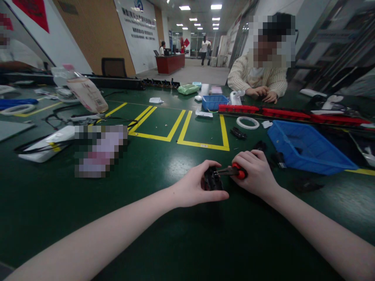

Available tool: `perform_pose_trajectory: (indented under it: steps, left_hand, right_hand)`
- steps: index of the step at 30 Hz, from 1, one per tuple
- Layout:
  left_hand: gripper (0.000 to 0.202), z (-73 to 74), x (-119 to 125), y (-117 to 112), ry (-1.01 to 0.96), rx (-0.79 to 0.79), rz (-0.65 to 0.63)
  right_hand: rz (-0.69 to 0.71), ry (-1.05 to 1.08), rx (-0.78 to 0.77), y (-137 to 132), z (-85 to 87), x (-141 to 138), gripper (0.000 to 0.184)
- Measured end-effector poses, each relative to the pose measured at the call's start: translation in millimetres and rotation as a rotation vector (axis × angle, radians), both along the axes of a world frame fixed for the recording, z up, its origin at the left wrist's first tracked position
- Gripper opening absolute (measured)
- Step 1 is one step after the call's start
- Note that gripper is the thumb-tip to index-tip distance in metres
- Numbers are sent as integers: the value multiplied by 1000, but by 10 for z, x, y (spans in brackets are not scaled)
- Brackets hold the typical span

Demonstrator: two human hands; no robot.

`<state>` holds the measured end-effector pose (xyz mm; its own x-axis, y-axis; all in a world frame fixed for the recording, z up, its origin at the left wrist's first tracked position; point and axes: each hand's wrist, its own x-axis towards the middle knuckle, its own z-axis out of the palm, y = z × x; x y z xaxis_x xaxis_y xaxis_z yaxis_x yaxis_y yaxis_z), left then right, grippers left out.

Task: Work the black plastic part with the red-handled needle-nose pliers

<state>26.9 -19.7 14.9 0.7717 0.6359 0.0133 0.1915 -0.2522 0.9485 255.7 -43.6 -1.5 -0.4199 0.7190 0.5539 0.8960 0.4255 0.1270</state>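
Above the near part of a long dark-green tabletop (187, 249), I observe a small black blocky part (213, 178) held off the surface, between the worker's two bare hands. The left hand (191, 183) grasps it from the side, thumb below and fingers curled over the top. The right hand (258, 173) is clenched around a pair of red-handled metal pliers (240, 171); their narrow tip reaches the upper right of the part. Whether the tip pinches anything, I cannot tell.

Just beyond the right hand lies a second black piece (238, 133), near a white ring-shaped roll (247, 128). Farther to the worker's right stands a large blue plastic basket (310, 166) with sloping walls. A long red strip (285, 114) runs behind it.

Ahead of the hands, yellow tape lines (205, 146) mark open-sided boxes on the green surface. To the worker's left lie a flat pinkish item (102, 154), blurred, and a white pouch (49, 145) with a black cord across it; a clear bottle with a pink cap (88, 92) leans behind them. Toward the far side sit a green soft packet (188, 89) and a small blue tray (213, 103). Opposite, a person in a cream striped knit top (240, 78) rests both hands together at the table.
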Motion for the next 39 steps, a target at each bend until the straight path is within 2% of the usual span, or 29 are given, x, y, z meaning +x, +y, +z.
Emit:
perform_pose_trajectory:
  steps: [4,10,24,39]
  left_hand:
    - [67,-9,6,0,11,22,-2]
    - [73,-1,10,-10,24,173,7]
    - [73,56,1,-25,51,161,-5]
    - [74,-82,12,2,-9,239,27]
  right_hand:
    - [4,-5,11,1,0,1,3]
    - [30,-52,13,-13,6,-45,3]
    - [25,-55,3,-12,9,-41,3]
    - [52,-7,3,8,-27,-13,7]
